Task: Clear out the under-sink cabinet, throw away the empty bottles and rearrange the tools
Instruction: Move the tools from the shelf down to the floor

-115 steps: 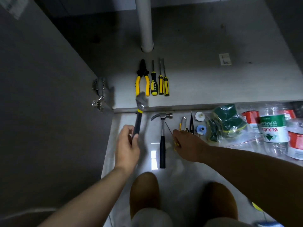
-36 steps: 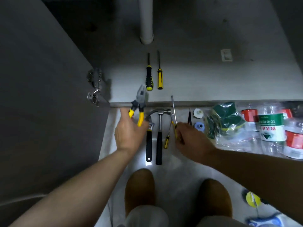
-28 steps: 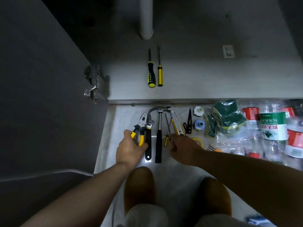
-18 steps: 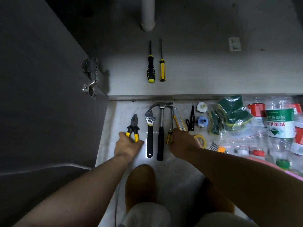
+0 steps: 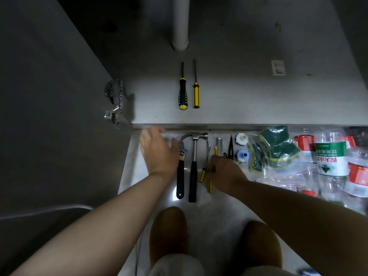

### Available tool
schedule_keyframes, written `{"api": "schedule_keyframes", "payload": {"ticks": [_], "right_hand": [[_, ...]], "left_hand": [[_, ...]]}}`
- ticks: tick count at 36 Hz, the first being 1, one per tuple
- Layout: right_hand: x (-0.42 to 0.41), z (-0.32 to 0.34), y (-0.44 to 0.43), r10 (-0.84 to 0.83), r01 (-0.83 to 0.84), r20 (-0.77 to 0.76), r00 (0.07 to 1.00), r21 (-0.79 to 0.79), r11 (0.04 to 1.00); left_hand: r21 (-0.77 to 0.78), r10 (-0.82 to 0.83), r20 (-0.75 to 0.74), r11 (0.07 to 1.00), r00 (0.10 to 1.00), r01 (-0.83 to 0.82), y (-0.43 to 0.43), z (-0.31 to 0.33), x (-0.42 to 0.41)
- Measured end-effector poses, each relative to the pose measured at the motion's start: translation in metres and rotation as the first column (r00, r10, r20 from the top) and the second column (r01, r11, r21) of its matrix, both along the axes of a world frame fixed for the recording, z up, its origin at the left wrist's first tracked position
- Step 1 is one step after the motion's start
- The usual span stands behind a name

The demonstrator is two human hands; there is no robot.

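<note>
Pale floor tiles carry the hammer, with the wrench just left of it and two larger screwdrivers beyond it on the cabinet floor. Your left hand, fingers straight, is left of the wrench. Your right hand curls at the small yellow screwdrivers right of the hammer, and I cannot tell whether it grips them.

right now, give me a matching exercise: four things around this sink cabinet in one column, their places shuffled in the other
Things
1. black-handled steel claw hammer
2. black-and-yellow-handled screwdriver
3. white plastic drain pipe
4. green scouring pads

Places
a. inside a clear plastic bag
b. lying on the grey cabinet floor
c. lying on the pale tiled floor, beside the black-handled adjustable wrench
d. upright at the back of the cabinet

Pairs: 1-c, 2-b, 3-d, 4-a
</note>
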State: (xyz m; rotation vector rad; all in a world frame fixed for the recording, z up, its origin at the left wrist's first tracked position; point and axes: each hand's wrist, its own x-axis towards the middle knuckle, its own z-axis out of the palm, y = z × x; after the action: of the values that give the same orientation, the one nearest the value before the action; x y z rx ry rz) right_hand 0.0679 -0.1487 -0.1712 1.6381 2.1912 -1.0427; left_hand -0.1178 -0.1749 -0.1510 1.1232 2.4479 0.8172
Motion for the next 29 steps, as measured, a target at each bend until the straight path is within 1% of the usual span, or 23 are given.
{"api": "schedule_keyframes", "payload": {"ticks": [2,3,4,5,7,9,11,14,17,19,20,23,24,26,28,29], "right_hand": [[-0.002,0.008,0.009,-0.011,0.016,-0.105,0.994,0.048,0.999],[-0.004,0.012,0.013,-0.015,0.029,-0.162,0.987,0.086,0.996],[-0.006,0.017,0.017,-0.02,0.051,-0.221,0.975,0.134,0.99],[-0.009,0.022,0.023,-0.03,0.086,-0.284,0.958,0.187,0.979],[-0.017,0.032,0.036,-0.032,0.161,-0.393,0.919,0.299,0.94],[-0.027,0.041,0.052,0.01,0.188,-0.443,0.897,0.399,0.897],[-0.037,0.049,0.071,0.034,0.185,-0.459,0.888,0.422,0.888],[-0.053,0.055,0.1,0.075,0.1,-0.421,0.904,0.378,0.92],[-0.069,0.055,0.123,0.124,-0.011,-0.305,0.944,0.346,0.938],[-0.074,0.053,0.132,0.142,-0.056,-0.22,0.965,0.357,0.933],[-0.075,0.052,0.133,0.138,-0.059,-0.178,0.974,0.386,0.921],[-0.074,0.051,0.129,0.12,-0.068,-0.063,0.991,0.533,0.843],[-0.072,0.05,0.125,0.115,-0.075,-0.038,0.993,0.55,0.832],[-0.067,0.048,0.114,0.098,-0.071,-0.022,0.995,0.533,0.843],[-0.059,0.048,0.098,0.071,-0.033,-0.056,0.996,0.508,0.861],[-0.055,0.048,0.088,0.065,-0.01,-0.091,0.994,0.503,0.864]], "left_hand": [[0.184,-0.048,-0.006,0.982,0.999,0.048,0.024,0.016,0.004],[0.241,-0.067,-0.028,0.968,0.997,0.071,0.036,0.024,0.005],[0.264,-0.087,-0.047,0.96,0.995,0.096,0.048,0.03,0.006],[0.252,-0.111,-0.051,0.96,0.993,0.12,0.061,0.034,0.006],[0.168,-0.149,-0.003,0.975,0.989,0.147,0.085,0.04,0.003],[0.058,-0.166,0.07,0.985,0.984,0.162,0.105,0.041,-0.001],[-0.038,-0.197,0.095,0.979,0.976,0.201,0.118,0.039,-0.006],[-0.121,-0.261,0.029,0.957,0.965,0.263,0.122,0.034,-0.013],[-0.17,-0.285,-0.053,0.947,0.957,0.272,0.114,0.033,-0.016],[-0.202,-0.276,-0.066,0.945,0.959,0.258,0.104,0.031,-0.018],[-0.206,-0.269,-0.057,0.946,0.961,0.252,0.098,0.03,-0.019],[-0.136,-0.256,0.005,0.958,0.967,0.254,0.072,0.023,-0.02],[-0.09,-0.247,0.028,0.964,0.969,0.248,0.06,0.02,-0.019],[0.025,-0.232,0.098,0.973,0.968,0.231,0.035,0.011,-0.012],[0.113,-0.246,0.159,0.967,0.956,0.23,0.008,0.0,-0.005],[0.132,-0.257,0.172,0.963,0.951,0.236,-0.005,-0.006,-0.003]]}}
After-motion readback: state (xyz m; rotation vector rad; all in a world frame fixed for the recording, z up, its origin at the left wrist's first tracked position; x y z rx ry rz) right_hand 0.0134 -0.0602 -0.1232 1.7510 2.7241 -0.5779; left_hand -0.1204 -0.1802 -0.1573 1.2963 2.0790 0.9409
